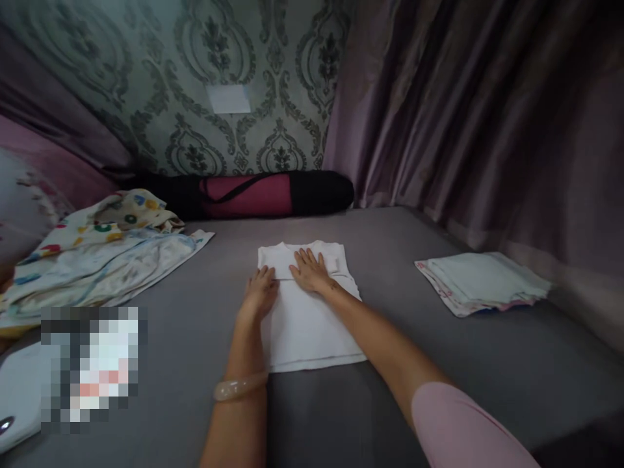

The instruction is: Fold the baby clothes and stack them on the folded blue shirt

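A white garment point(312, 331), which looks like a small shirt, lies flat on the grey sheet with its upper edge away from me. Its sleeves appear folded in across the upper part. My right hand point(311, 270) rests flat on that upper part, fingers spread. At the garment's left edge is my left hand point(262, 289), its fingers stretched out and touching the cloth near the fold. Neither hand grips anything. My right forearm covers part of the garment's right side.
On the right lies a stack of folded cloths point(487, 279). Crumpled patterned cloths point(107, 247) are heaped at the left, with a white object point(24, 383) and a blurred-out patch nearer me. A black and maroon long bag point(248, 195) lies along the wall; curtains point(468, 117) hang at right.
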`<state>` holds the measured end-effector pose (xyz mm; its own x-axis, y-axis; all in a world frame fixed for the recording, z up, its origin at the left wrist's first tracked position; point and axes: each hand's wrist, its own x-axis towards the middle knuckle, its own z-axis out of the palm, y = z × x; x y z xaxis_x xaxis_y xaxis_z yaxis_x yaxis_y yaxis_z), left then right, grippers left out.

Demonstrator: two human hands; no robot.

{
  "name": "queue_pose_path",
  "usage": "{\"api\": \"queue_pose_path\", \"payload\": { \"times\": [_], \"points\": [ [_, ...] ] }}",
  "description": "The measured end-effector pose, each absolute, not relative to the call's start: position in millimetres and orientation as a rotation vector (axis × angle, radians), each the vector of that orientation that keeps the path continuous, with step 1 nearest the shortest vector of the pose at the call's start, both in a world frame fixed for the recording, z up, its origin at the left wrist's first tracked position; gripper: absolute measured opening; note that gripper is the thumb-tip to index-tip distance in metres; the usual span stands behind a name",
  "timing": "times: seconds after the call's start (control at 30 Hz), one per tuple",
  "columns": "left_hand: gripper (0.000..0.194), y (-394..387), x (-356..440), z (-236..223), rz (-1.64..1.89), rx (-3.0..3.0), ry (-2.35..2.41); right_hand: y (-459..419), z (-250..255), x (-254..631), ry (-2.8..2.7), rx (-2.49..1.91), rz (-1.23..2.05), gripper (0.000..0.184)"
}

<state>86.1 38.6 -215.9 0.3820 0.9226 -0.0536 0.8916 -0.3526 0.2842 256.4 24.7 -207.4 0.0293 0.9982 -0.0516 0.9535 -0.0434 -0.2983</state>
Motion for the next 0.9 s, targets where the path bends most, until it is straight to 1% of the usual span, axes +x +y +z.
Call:
{"api": "queue_pose_path", "payload": {
  "times": [0.1,0.17,0.27,0.43,0.57,0.67,0.73,0.83,0.9],
  "points": [
    [0.052,35,86,-209,0.108,2.354,1.616,11,-196,274,-2.038,-2.061,0.450,0.066],
    [0.054,32,87,-207,0.105,2.345,1.625,-5,-194,289,-2.008,-2.055,0.335,0.067],
    [0.057,28,88,-207,0.133,2.338,1.648,-30,-203,309,-1.977,-2.112,0.223,0.068],
    [0.062,22,88,-212,0.176,2.385,1.671,-44,-223,319,-1.968,-2.186,0.227,0.066],
    [0.062,18,88,-212,0.180,2.408,1.648,-40,-219,320,-1.984,-2.205,0.283,0.066],
    [0.060,21,86,-207,0.133,2.416,1.615,-40,-205,322,-2.013,-2.218,0.380,0.063],
    [0.055,26,84,-202,0.096,2.417,1.589,-40,-196,322,-2.018,-2.217,0.420,0.061],
    [0.046,36,88,-193,0.167,2.461,1.580,-33,-189,318,-1.995,-2.201,0.381,0.061],
    [0.045,44,96,-187,0.253,2.517,1.566,-22,-188,313,-1.970,-2.200,0.332,0.062]
  ]
}}
